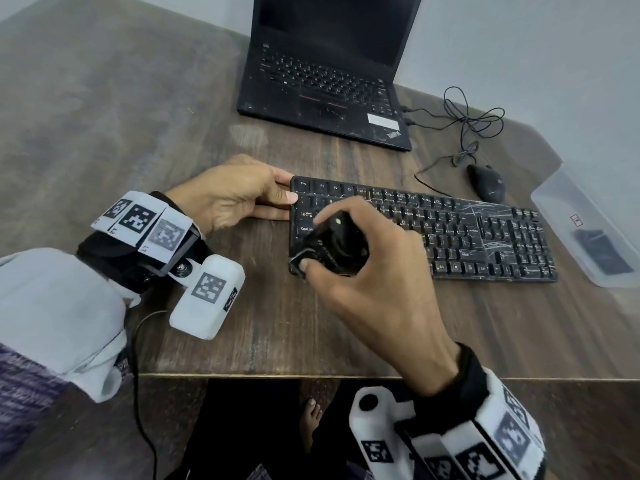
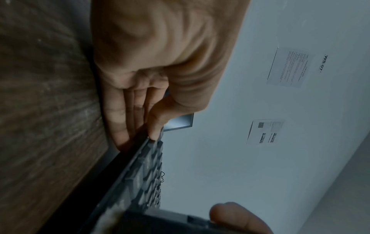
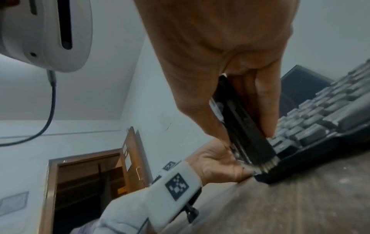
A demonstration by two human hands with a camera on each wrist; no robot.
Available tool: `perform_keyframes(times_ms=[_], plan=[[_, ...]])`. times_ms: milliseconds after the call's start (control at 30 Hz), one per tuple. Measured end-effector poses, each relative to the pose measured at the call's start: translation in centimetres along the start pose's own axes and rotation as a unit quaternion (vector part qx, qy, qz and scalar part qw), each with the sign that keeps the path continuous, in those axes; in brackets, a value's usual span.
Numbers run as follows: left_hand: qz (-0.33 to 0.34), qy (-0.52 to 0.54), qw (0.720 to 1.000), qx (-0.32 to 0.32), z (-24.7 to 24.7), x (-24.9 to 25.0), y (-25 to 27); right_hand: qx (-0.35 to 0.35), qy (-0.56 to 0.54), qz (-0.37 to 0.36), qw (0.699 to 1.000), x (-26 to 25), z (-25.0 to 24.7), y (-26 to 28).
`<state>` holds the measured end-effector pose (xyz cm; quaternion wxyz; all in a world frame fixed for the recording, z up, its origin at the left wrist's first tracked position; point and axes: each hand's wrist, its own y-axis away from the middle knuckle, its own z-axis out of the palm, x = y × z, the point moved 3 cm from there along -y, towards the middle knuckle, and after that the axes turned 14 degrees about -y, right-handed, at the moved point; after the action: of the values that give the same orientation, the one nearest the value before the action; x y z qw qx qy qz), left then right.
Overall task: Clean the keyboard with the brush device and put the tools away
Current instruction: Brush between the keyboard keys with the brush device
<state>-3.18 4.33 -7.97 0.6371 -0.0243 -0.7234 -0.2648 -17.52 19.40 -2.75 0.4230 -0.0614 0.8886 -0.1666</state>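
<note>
Brush device (image 1: 337, 245), black and blocky w/ a pale dot on top, is clamped in the right hand (image 1: 367, 271): thumb on its near end, fingers curled over the far side. Its pale bristles (image 3: 266, 166) are pressed onto the keyboard (image 1: 485, 233) at the near-left corner, by the Caps Lock key. Keyboard is black plastic, rectangular, w/ white scratch marks across the right half; it lies flat on the worn wood-grain surface (image 1: 311, 323). Left hand (image 1: 235, 195) is held at the keyboard's left edge, straight fingers laid along the side, thumb tip on the top edge near Esc. Behind it stands an open black laptop (image 1: 329, 74) marked ThinkPad, w/ red trackpad trim. A black corded mouse (image 1: 486, 183) sits beyond the keyboard's far right end. A clear plastic box (image 1: 588, 230) w/ a dark item inside is at the right edge.
</note>
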Motion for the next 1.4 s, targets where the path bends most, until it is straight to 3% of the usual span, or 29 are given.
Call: perform_keyframes(times_ms=[133, 267, 400, 567, 700, 867, 1000, 1133, 1267, 1400], plan=[[0.001, -0.001, 1.0, -0.004, 0.0, 0.0, 0.1, 0.055, 0.004, 0.015, 0.998, 0.8, -0.9, -0.3], [0.005, 0.003, 1.0, -0.004, 0.0, 0.0, 0.0, -0.008, 0.004, -0.01, 1.0, -0.2, 0.3, 0.7], [0.003, 0.006, 1.0, -0.006, -0.1, -0.1, 0.0, 0.078, 0.014, 0.005, 0.997, 1.4, -1.7, -0.3], [0.009, 0.004, 1.0, -0.007, -0.1, -0.1, -0.1, -0.036, -0.01, -0.022, 0.999, 0.4, 0.0, 0.7], [0.002, 0.007, 1.0, -0.01, -0.1, -0.1, -0.1, 0.043, 0.023, -0.021, 0.999, 2.7, -3.5, -1.2], [-0.001, 0.007, 1.0, -0.013, -0.1, 0.0, 0.0, -0.074, 0.022, -0.046, 0.996, 2.2, -3.2, -0.9], [-0.001, 0.01, 1.0, -0.008, 0.0, 0.1, 0.1, -0.072, 0.02, -0.036, 0.997, 2.7, -5.3, -3.8], [0.001, 0.007, 1.0, -0.013, 0.0, 0.0, 0.0, -0.147, 0.041, -0.091, 0.984, 2.9, -4.7, -5.9], [0.003, 0.009, 1.0, -0.015, 0.0, 0.0, 0.0, -0.137, 0.062, -0.108, 0.983, 3.1, -5.0, -7.4], [0.003, 0.009, 1.0, -0.013, -0.1, -0.1, -0.1, -0.224, 0.055, -0.135, 0.964, 2.5, -3.4, -7.2]])
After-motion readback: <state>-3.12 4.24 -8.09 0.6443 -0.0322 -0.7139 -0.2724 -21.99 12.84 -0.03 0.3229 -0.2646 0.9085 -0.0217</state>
